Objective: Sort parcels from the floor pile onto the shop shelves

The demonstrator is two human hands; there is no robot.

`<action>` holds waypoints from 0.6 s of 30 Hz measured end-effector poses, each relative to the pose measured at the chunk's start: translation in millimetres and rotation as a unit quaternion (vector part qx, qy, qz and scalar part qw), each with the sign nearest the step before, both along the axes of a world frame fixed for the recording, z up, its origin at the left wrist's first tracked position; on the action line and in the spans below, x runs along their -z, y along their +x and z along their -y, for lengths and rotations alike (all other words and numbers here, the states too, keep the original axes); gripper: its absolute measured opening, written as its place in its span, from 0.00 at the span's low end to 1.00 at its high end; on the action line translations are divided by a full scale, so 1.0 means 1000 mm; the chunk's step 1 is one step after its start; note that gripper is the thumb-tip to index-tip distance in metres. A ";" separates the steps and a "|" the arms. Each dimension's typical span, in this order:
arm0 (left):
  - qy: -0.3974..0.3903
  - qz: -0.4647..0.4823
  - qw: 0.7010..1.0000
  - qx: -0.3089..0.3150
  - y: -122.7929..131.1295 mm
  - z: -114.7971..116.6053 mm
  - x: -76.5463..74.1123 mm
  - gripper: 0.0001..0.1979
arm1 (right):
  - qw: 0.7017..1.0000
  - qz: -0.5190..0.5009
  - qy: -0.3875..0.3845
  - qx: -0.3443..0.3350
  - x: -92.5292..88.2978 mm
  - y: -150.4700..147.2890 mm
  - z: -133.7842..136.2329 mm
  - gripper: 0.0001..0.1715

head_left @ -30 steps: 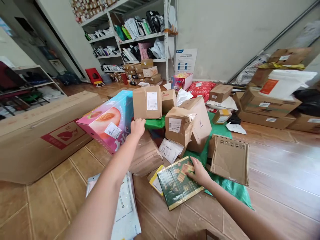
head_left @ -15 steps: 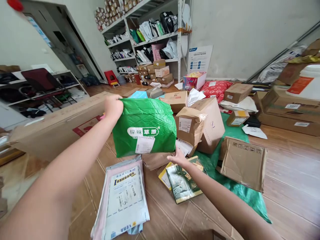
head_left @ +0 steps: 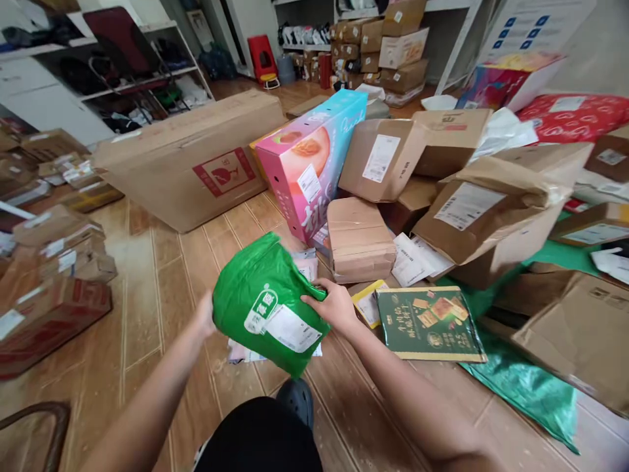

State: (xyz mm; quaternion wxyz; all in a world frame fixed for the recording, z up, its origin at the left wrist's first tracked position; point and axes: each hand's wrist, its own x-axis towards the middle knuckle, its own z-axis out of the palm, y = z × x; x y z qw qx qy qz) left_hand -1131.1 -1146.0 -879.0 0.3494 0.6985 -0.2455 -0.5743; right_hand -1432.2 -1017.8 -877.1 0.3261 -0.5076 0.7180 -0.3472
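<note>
Taking the green parcel [head_left: 268,308] as the landmark, a heap of small brown cartons [head_left: 54,262] is lying well to its left on the wooden floor [head_left: 157,288], and a long flat cardboard box [head_left: 191,157] with a red glass mark is lying behind it to the left. The left hand [head_left: 205,314] is pressing against the left side of the green parcel, mostly hidden behind it, so how its fingers are closing cannot be told. The green parcel itself is hanging low over the floor, just in front of the person's dark-clad knee [head_left: 260,436], tilted with its white label facing up and toward the camera, and it is covering part of a pale flat mailer [head_left: 240,354] lying underneath. The right hand [head_left: 334,305] is clenching the parcel's right edge, thumb on top and fingers wrapping the plastic. Behind the parcel a pink and blue peach box [head_left: 309,167] is leaning, and a taped brown package [head_left: 358,239] is sitting just to the right behind it. Right of the parcel a flat dark green biscuit box [head_left: 430,324] is lying on the floor, near the right hand but apart from it. Further right, brown cartons with white labels [head_left: 472,210] are piling up over a green sheet [head_left: 525,387].
</note>
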 end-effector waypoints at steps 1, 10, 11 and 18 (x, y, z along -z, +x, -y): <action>0.034 -0.007 0.999 -0.019 0.012 -0.021 0.024 0.16 | 0.999 -0.031 0.006 -0.008 0.000 0.010 0.012 0.17; 0.116 -0.096 0.981 0.121 -0.018 -0.134 0.172 0.21 | 0.949 -0.214 -0.180 -0.144 0.022 0.120 0.127 0.36; 0.141 -0.090 0.972 0.164 -0.025 -0.140 0.179 0.17 | 0.962 -0.212 -0.128 -0.115 0.041 0.126 0.123 0.47; 0.178 0.001 0.880 0.441 -0.002 -0.101 0.151 0.21 | 0.978 -0.105 0.124 0.129 0.218 0.120 0.003 0.62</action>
